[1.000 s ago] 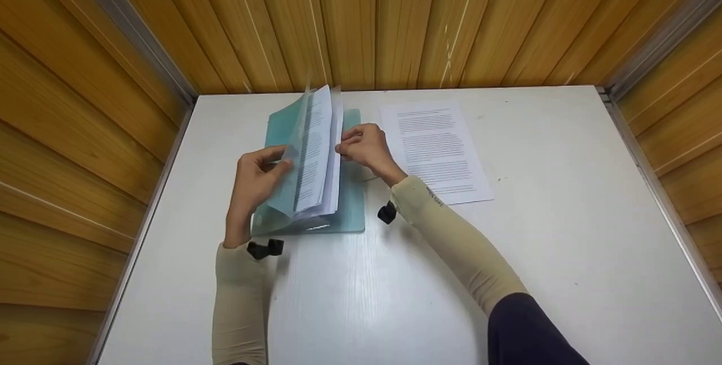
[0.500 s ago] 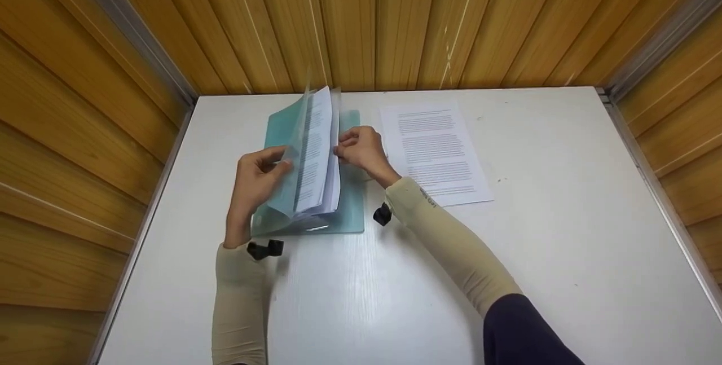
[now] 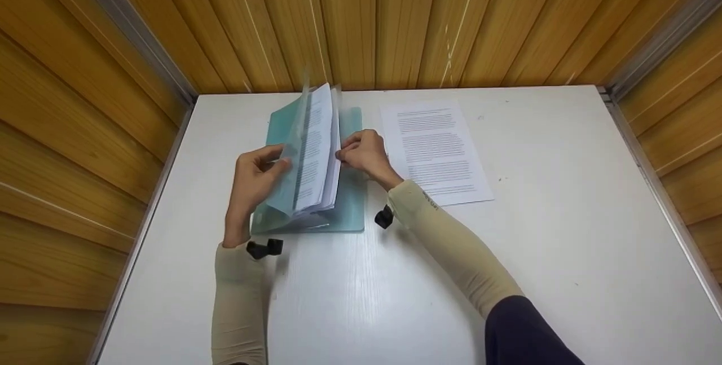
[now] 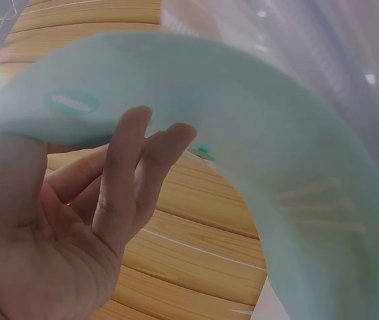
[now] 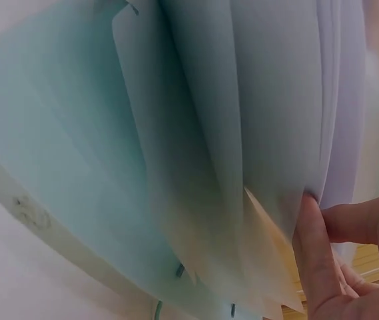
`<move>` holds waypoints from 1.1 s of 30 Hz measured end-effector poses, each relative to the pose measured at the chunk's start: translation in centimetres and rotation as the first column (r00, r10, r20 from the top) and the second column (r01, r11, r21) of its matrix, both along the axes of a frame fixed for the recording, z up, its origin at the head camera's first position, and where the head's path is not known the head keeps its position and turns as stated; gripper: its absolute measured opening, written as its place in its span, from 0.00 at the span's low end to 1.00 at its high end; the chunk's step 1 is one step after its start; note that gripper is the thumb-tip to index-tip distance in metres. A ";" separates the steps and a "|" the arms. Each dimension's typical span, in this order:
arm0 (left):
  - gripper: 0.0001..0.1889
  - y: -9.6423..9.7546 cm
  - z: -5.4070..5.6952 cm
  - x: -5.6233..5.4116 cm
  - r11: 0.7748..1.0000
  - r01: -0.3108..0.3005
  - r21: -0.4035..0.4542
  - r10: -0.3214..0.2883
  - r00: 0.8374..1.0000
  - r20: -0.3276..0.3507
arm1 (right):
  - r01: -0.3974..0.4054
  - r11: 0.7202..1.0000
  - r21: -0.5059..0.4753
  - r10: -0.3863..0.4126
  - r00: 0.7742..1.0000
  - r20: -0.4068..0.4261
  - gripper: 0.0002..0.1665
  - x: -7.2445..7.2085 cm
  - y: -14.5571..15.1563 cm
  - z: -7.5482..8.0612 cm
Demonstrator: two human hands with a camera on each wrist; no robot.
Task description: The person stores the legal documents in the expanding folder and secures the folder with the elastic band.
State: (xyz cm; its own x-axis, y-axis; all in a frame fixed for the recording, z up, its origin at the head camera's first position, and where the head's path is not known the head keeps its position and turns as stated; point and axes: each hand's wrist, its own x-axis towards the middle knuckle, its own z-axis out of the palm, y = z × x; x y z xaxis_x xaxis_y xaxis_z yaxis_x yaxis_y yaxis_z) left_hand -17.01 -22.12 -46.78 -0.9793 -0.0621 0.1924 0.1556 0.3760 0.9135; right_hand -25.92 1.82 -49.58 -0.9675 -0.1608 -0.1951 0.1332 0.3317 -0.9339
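Observation:
A teal document folder (image 3: 351, 207) lies spread on the white table, its translucent front cover (image 3: 285, 176) lifted. Printed sheets (image 3: 316, 150) stand nearly upright inside, among clear leaves. At the left, my left hand (image 3: 254, 181) pinches the cover's edge between thumb and fingers. The left wrist view has the cover (image 4: 242, 100) bending in an arc above my fingers. On the other side, my right hand (image 3: 366, 153) pinches the outer edge of the sheets. In the right wrist view, its thumb and finger meet at several fanned sheets (image 5: 276, 100); how many they hold is unclear.
A loose printed page (image 3: 437, 150) lies on the table (image 3: 564, 212) right of the folder, close to my right forearm. Wood-panelled walls (image 3: 395, 26) rise behind the table and at both sides.
My right hand has slid slightly down along the edge of the sheets. The left hand keeps its hold on the cover and has hardly moved.

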 end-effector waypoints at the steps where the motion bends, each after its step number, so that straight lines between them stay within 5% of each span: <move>1: 0.16 0.0 0.0 0.0 1.000 0.000 -0.002 0.000 1.000 -0.002 | 0.003 1.000 0.000 -0.003 1.000 -0.003 0.10 0.0 0.0 -0.1; 15: 0.16 0.3 -0.2 -0.2 1.000 0.017 0.020 -0.017 1.000 -0.006 | -0.028 0.999 -0.033 0.027 0.999 -0.036 0.11 0.5 0.3 -0.3; 27: 0.17 0.2 -0.2 0.0 1.000 -0.005 0.005 0.005 1.000 0.001 | -0.121 0.984 -0.130 0.120 0.993 -0.017 0.23 1.7 2.1 0.9; 33: 0.17 0.2 -0.3 0.0 1.000 -0.006 0.002 0.006 1.000 -0.005 | -0.151 0.984 -0.096 0.145 0.987 -0.064 0.19 2.4 3.8 1.8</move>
State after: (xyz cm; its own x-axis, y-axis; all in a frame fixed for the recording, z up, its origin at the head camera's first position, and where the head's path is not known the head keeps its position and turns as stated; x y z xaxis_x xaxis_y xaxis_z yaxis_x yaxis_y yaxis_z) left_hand -17.02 -21.88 -47.05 -0.9780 -0.0684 0.1968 0.1576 0.3751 0.9135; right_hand -23.55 5.61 -47.80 -0.9405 -0.3191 -0.1163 0.0356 0.2480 -0.9681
